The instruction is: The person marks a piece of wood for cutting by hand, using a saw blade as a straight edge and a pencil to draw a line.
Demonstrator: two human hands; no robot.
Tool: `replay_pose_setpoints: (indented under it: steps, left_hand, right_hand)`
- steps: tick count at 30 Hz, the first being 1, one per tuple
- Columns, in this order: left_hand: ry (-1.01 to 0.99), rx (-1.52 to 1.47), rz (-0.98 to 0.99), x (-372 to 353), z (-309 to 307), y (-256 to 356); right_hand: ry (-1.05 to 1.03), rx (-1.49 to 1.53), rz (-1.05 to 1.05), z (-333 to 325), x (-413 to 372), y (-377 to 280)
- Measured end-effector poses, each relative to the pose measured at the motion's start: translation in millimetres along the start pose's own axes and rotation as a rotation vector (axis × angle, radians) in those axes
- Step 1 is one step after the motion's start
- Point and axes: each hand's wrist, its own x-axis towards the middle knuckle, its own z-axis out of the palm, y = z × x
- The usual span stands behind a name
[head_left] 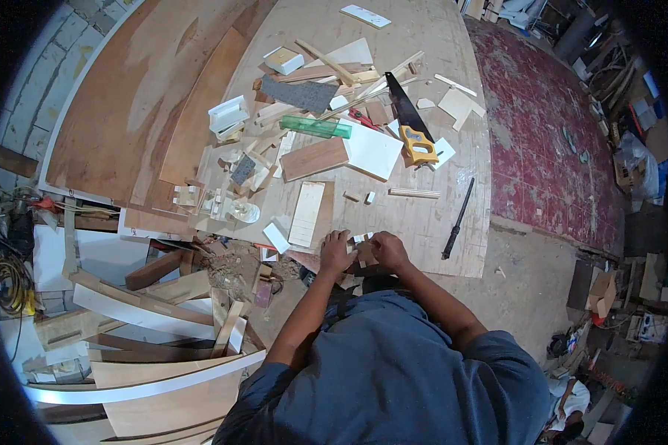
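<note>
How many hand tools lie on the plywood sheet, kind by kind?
Yellow-handled handsaw: 1
Green straightedge: 1
Long black bar tool: 1
Small red-handled tool: 1
Total: 4

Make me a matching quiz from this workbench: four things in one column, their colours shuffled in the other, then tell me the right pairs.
Things:
1. saw handle
2. long ruler
3. sandpaper sheet
4. slim tool near the board's right edge

Colours:
A. black
B. grey
C. yellow
D. green

Pairs: 1-C, 2-D, 3-B, 4-A.
</note>
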Motion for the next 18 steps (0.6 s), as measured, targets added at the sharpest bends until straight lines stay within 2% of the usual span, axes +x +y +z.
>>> replay_pose_setpoints:
  steps: [13,18]
  left_hand:
    - [0.017,-0.011,-0.024,0.5,3.4,-3.4]
    - [0.040,-0.043,-0.010,-0.5,1.5,-5.9]
  right_hand:
    - [-0.126,0.012,-0.036,-8.3,1.9,-11.5]
    - [-0.091,-0.040,-0.095,-17.8,-2.9,-6.1]
